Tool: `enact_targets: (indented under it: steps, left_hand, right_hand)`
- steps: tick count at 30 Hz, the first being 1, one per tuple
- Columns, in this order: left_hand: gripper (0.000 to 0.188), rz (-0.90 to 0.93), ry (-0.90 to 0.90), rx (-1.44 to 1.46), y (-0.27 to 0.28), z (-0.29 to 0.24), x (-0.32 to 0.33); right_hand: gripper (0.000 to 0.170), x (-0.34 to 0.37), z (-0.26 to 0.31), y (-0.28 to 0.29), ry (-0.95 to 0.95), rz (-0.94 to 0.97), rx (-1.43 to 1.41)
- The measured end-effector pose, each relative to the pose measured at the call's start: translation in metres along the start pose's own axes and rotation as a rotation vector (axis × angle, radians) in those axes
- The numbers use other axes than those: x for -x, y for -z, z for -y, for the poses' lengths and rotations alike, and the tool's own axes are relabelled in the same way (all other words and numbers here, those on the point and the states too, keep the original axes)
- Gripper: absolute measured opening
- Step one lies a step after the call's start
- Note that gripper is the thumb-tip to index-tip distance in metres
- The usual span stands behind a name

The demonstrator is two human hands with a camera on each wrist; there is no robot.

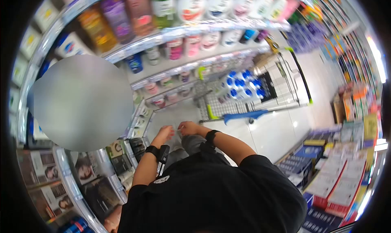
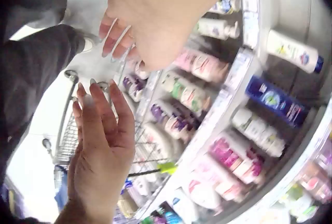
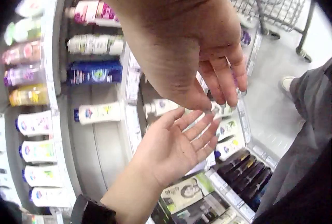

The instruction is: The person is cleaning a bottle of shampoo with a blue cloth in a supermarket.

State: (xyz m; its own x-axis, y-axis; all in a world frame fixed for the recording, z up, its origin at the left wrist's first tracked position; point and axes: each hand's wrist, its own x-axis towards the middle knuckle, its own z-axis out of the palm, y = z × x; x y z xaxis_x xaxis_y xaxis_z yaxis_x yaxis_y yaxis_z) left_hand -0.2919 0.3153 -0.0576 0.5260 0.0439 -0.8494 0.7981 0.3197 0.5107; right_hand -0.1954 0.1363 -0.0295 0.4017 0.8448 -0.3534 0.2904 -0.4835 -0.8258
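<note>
My left hand and right hand are close together in front of my body, beside the lower shelves. In the right wrist view the left hand turns its palm up, fingers loosely spread. Two thin white curved bands cross the left fingers in the left wrist view; what they belong to cannot be told. The right hand faces it with relaxed, slightly bent fingers and nothing visible in its palm. In the right wrist view, the right fingertips overlap the left fingers.
Shelves of bottles curve round the front and left. A wire shopping cart with a pack of blue-capped bottles stands ahead to the right. Boxed goods fill the left shelves; stacked boxes line the right. A blurred grey disc hides part of the left.
</note>
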Motion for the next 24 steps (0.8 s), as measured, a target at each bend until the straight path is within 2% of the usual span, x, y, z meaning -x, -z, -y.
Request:
enact_targets:
  steps: [3,4,5,7,10,12,14,16,18,19,21,23,24]
  left_hand:
    - [0.035,0.361,0.088,-0.318,-0.082,-0.022,0.023]
    - [0.036,0.425,0.076,-0.424,-0.106,-0.024,0.024]
    - [0.035,0.462,0.059,-0.492,-0.13,-0.025,0.027]
    - [0.033,0.521,0.009,-0.619,-0.176,-0.033,0.03]
    - [0.031,0.644,0.041,-0.651,-0.247,-0.043,0.024]
    - [0.031,0.679,0.015,-0.581,-0.303,-0.04,-0.001]
    - [0.032,0.674,-0.033,-0.499,-0.346,-0.04,-0.007]
    - [0.031,0.617,-0.106,-0.55,-0.383,-0.057,0.006]
    - [0.03,0.566,-0.179,-0.576,-0.402,-0.068,0.01]
    - [0.029,0.516,-0.192,-0.497,-0.405,-0.074,0.006]
    - [0.025,0.417,-0.203,-0.353,-0.399,-0.081,-0.006]
    - [0.023,0.398,-0.148,0.126,-0.381,-0.086,-0.028]
    - [0.022,0.279,-0.087,0.328,-0.373,-0.089,-0.042]
  right_hand:
    - [0.036,0.066,-0.063,0.016,-0.219,-0.219,-0.162]
    - [0.037,0.091,-0.079,0.022,-0.263,-0.28,-0.095]
    - [0.037,0.116,-0.092,0.033,-0.299,-0.336,-0.023]
    - [0.039,0.158,-0.138,0.042,-0.401,-0.395,-0.175]
    - [0.04,0.228,-0.16,0.07,-0.456,-0.411,-0.178]
    - [0.038,0.271,-0.182,0.09,-0.489,-0.471,-0.318]
    - [0.035,0.311,-0.2,0.097,-0.51,-0.547,-0.434]
    - [0.032,0.338,-0.215,0.12,-0.518,-0.61,-0.473]
    - [0.031,0.349,-0.223,0.148,-0.425,-0.536,-0.558]
    - [0.031,0.352,-0.228,0.159,-0.384,-0.498,-0.605]
    - [0.017,0.342,-0.209,0.191,-0.232,-0.452,-0.714]
    - [0.014,0.324,-0.179,0.218,-0.094,-0.489,-0.731]
    - [0.014,0.314,-0.166,0.227,-0.055,-0.511,-0.763]
